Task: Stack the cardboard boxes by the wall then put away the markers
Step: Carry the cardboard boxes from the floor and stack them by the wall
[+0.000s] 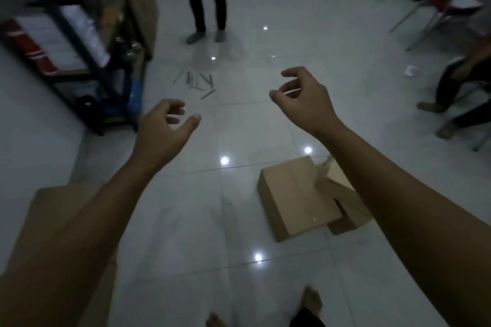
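Brown cardboard boxes [297, 199] lie loose on the glossy white tile floor [239, 127] at lower right, another flat brown box [53, 210] at lower left. Left hand [162, 133] and right hand [305, 98] hover mid-frame, each grip loosely curled, holding nothing. Stacking looks unfinished; thin grey markers [198, 82] lie scattered beyond, awaiting pickup.

The right forearm hides part of the cardboard boxes [300, 199]; the markers [198, 82] are too small to count.
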